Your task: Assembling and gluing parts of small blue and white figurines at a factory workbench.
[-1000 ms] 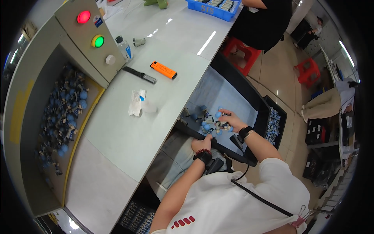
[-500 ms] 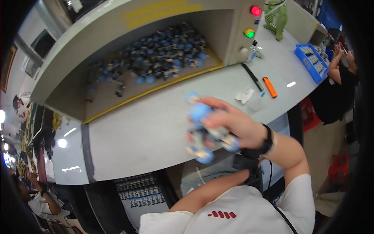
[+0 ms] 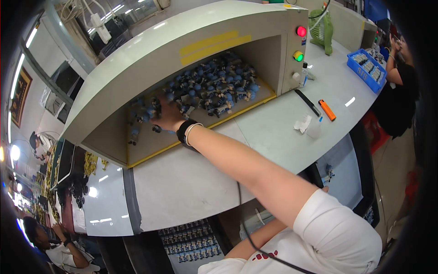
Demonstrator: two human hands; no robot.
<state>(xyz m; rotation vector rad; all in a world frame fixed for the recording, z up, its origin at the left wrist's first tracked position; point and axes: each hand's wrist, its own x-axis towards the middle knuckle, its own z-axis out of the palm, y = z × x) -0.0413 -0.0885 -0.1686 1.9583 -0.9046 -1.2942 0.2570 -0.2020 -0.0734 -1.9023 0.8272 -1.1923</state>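
Observation:
My right hand (image 3: pixel 168 115) reaches into the wide, open-fronted grey box (image 3: pixel 109 139), at the left part of a heap of small blue-and-white toy figures (image 3: pixel 212 84). Its fingers are blurred among the dark figures, and I cannot make out whether it grips any. Of my left hand (image 3: pixel 325 188), only a fingertip shows past my right upper arm; the rest is hidden. A single toy figure (image 3: pixel 329 172) is just beyond that fingertip, over a pale tray (image 3: pixel 349 157) with a dark rim, below the table's right edge.
Red and green lights mark the box's right side. On the white table (image 3: pixel 269 132) lie a black strip-like tool (image 3: pixel 308 102), an orange-handled cutter (image 3: pixel 327 110) and a crumpled tissue (image 3: pixel 302 123). A blue crate (image 3: pixel 367 71) stands farther right, near another person. Rows of figures (image 3: pixel 191 244) fill a tray below.
My right hand has moved left and away from me, from above the table into the box. It was holding several toy figures before. The view has shifted too.

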